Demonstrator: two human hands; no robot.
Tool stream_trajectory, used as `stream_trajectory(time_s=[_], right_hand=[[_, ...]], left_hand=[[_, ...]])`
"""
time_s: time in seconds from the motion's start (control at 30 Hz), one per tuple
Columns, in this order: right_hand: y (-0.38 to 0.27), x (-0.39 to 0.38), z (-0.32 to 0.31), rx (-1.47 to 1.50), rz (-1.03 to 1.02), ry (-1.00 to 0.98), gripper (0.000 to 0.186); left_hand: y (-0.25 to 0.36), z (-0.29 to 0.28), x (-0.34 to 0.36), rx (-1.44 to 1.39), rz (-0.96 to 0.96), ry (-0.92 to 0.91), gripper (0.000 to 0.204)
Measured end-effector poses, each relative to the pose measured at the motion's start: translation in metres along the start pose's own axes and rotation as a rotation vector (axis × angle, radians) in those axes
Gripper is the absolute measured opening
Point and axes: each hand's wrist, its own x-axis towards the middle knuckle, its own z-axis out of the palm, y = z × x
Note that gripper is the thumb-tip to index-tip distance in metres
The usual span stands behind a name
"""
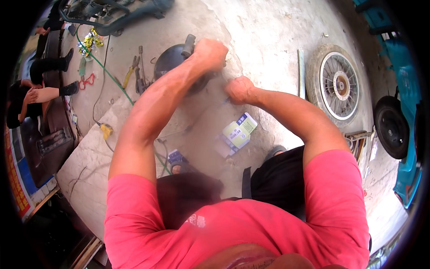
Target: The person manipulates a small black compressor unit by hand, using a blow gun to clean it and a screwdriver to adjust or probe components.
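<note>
My left hand (210,54) is closed in a fist beside a dark cylindrical piece (189,45) shaped somewhat like a hammer head. Whatever lies inside those fingers is hidden. Below and behind it, a round black drum-like part (168,62) rests on the floor, partly covered by my left forearm. My right hand (242,89) is closed too, lower and to the right, apart from the left one. A small bluish tip (227,99) shows at its fingers, too blurred to name. Between my feet lies a white, blue and green cardboard box (237,134).
Pliers (131,71) and other hand tools lie left of the black part. A green hose (112,78) and a cable with a yellow connector (106,130) cross the left floor. A spoked wheel with tyre (339,85) lies right. People sit far left; a teal vehicle (403,89) stands far right.
</note>
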Motion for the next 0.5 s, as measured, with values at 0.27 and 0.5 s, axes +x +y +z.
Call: stream_trajectory(time_s=[0.27,0.5], right_hand=[[0.044,-0.045,-0.018,0.092,0.240,0.267,0.024],[0.063,-0.052,-0.030,0.124,0.270,0.268,0.029]], left_hand=[[0.008,0.010,0.005,0.007,-0.007,0.039,0.025],[0.011,0.016,0.013,0.040,-0.005,0.024,0.037]])
